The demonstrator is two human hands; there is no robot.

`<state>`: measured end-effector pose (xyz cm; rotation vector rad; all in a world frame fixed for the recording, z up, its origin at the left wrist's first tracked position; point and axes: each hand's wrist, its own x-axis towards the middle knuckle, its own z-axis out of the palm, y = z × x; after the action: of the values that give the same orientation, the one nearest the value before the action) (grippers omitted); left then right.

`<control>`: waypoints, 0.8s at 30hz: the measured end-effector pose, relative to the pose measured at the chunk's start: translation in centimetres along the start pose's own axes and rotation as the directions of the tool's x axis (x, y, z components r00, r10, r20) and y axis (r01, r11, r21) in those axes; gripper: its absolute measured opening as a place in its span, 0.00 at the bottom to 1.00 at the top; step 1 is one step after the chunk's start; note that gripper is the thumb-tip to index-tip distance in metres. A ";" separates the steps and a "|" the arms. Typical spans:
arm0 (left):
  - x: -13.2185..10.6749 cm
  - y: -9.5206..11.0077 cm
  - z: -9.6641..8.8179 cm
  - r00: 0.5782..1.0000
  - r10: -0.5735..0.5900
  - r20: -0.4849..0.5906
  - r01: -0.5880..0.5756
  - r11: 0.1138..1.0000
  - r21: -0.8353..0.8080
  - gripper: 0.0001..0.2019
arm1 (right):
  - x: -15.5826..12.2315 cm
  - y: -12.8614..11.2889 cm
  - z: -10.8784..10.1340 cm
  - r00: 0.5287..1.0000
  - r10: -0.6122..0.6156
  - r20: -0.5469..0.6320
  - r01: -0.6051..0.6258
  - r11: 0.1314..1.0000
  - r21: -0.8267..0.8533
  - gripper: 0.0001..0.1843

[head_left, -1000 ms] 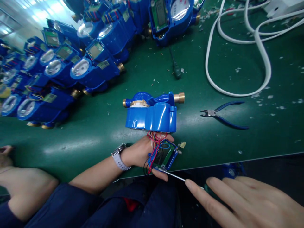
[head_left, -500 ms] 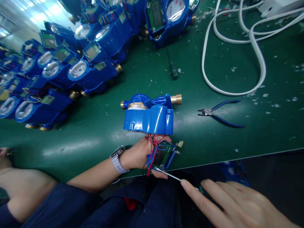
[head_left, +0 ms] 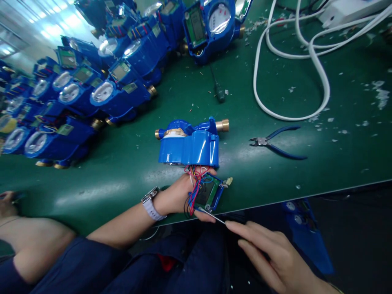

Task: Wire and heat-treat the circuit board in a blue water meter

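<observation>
My left hand (head_left: 180, 197), with a watch at its wrist, is closed around a circuit board (head_left: 206, 194) in a blue frame. Red, black, blue and white wires (head_left: 196, 185) run from the board to a blue water meter (head_left: 188, 149) lying on its side just beyond. In my right hand (head_left: 272, 249) is a screwdriver (head_left: 217, 218); only its thin metal shaft shows, the handle being hidden by the fingers. The shaft's tip meets the near corner of the board's frame, beside my left thumb.
Diagonal cutters (head_left: 265, 141) lie opened on the green table (head_left: 128, 143). Many blue meters (head_left: 113, 92) crowd the far left, another (head_left: 210, 28) stands at the back. A dark green-handled tool (head_left: 219, 94) and a white cable (head_left: 255, 77) lie beyond. Another person's arm (head_left: 36, 241) is at left.
My right hand has turned and drawn its fingers closer along the shaft, toward the board. The view has shifted slightly; the left hand still holds the board.
</observation>
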<state>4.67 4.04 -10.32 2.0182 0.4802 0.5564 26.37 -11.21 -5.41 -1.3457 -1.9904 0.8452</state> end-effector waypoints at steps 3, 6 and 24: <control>0.1 0.7 -0.6 0.997 -0.056 0.060 0.053 0.997 0.052 0.49 | -0.1 -0.4 0.0 0.998 0.060 0.011 -0.061 0.995 0.075 0.19; -0.1 1.2 -1.4 0.983 -0.106 0.149 0.113 0.993 -0.043 0.57 | 0.0 -0.3 -0.2 0.999 0.043 0.034 -0.043 0.999 0.000 0.20; 0.0 4.5 4.7 0.722 -0.543 -0.428 -0.030 0.594 -0.804 0.37 | 4.6 -0.7 0.4 0.902 0.013 0.432 0.046 0.991 -0.126 0.33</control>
<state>7.77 -1.33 -8.46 0.8266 0.7892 1.0579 24.17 -7.15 -4.61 -1.2925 -2.4323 1.0962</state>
